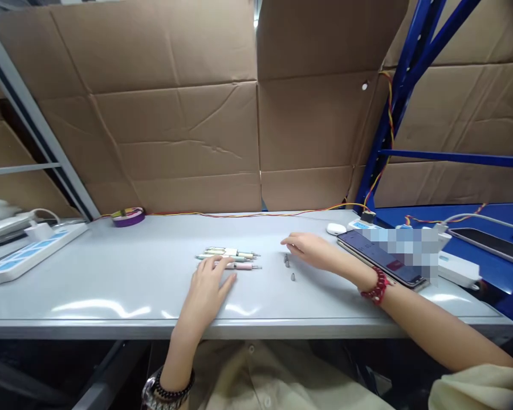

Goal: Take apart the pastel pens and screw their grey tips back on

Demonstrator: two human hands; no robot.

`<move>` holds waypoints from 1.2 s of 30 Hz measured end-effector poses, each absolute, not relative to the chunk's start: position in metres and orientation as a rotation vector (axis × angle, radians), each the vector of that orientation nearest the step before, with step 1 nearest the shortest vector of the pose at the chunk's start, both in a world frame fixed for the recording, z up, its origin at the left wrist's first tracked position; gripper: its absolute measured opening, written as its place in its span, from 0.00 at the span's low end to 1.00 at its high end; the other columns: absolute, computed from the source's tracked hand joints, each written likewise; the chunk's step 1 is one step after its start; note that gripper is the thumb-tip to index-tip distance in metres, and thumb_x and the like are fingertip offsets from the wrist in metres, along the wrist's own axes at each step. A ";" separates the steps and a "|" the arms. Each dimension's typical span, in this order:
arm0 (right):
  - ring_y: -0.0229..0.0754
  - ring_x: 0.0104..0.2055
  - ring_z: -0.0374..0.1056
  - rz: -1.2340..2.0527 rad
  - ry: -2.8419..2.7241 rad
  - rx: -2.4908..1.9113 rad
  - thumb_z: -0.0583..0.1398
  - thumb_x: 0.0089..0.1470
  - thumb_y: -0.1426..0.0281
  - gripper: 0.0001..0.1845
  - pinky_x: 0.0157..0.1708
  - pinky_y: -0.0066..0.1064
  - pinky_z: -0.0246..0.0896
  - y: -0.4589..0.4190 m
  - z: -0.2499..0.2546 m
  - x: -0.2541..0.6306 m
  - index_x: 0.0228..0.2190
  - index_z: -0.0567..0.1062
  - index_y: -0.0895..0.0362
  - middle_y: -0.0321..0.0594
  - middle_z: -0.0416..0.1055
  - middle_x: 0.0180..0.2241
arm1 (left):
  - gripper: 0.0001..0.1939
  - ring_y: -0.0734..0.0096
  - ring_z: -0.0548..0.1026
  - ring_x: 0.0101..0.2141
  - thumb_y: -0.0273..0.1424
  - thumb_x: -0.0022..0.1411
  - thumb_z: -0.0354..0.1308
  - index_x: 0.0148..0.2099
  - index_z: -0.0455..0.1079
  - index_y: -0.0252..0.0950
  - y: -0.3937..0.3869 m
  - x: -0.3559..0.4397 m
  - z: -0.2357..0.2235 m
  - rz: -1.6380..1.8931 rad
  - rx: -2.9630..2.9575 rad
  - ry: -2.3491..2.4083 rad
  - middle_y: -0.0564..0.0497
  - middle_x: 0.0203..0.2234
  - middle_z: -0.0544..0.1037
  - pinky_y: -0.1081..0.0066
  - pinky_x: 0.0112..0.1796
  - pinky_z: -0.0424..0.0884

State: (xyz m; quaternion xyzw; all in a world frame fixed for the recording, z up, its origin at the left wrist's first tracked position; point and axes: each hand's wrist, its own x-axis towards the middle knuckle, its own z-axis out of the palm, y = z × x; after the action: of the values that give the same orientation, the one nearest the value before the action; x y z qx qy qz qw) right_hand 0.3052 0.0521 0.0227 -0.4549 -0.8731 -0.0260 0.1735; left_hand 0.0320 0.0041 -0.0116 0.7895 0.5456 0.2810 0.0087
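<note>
From my end I see a pale khaki shirt (pixel 231 376) of plain cloth, with 2 small round buttons (pixel 251 349) down the front and soft creases between them. Its right sleeve (pixel 474 390) is the same shade, loose and gathered into folds. Above the bare right hand (pixel 312 249), I see a deep red bracelet (pixel 375 286), chunky and knotted or beaded. Above the bare left hand (pixel 207 290) sits a black beaded bracelet (pixel 175 393), and beside it a glossy, clear-looking band (pixel 149 392), perhaps a watch; the frame's edge crops that wrist too tightly for me to be sure.
</note>
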 end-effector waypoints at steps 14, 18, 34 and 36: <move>0.43 0.35 0.64 -0.151 -2.896 -1.020 0.58 0.52 0.74 0.07 0.32 0.30 0.53 0.050 0.036 0.242 0.29 0.78 0.57 0.41 0.74 0.26 | 0.12 0.57 0.65 0.46 0.33 0.65 0.46 0.47 0.68 0.43 0.001 0.034 -0.010 0.802 2.468 1.689 0.49 0.44 0.70 0.57 0.46 0.64; 0.43 0.35 0.63 -0.125 -2.880 -1.016 0.58 0.53 0.74 0.07 0.31 0.29 0.52 0.050 0.036 0.240 0.28 0.77 0.57 0.41 0.74 0.27 | 0.13 0.58 0.65 0.45 0.32 0.65 0.45 0.47 0.69 0.44 0.000 0.035 -0.008 0.809 2.459 1.673 0.49 0.42 0.70 0.58 0.46 0.65; 0.43 0.30 0.69 0.008 -2.806 -1.393 0.58 0.54 0.66 0.06 0.25 0.29 0.54 0.020 0.063 0.291 0.34 0.74 0.52 0.38 0.74 0.29 | 0.09 0.63 0.69 0.40 0.31 0.64 0.49 0.37 0.71 0.41 -0.004 0.038 -0.001 0.946 2.455 1.461 0.52 0.34 0.74 0.62 0.43 0.65; 0.43 0.30 0.69 0.052 -2.811 -1.411 0.60 0.52 0.67 0.06 0.24 0.28 0.54 0.014 0.054 0.300 0.35 0.74 0.52 0.38 0.74 0.29 | 0.09 0.64 0.70 0.40 0.32 0.64 0.49 0.37 0.71 0.41 -0.008 0.038 0.003 1.020 2.384 1.345 0.52 0.35 0.74 0.64 0.44 0.65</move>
State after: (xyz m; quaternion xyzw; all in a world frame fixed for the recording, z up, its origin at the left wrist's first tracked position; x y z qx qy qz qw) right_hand 0.2995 0.0143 0.0540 -0.4485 -0.8936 0.0164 -0.0020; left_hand 0.0382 -0.0080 0.0029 0.8111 0.4577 0.3471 0.1101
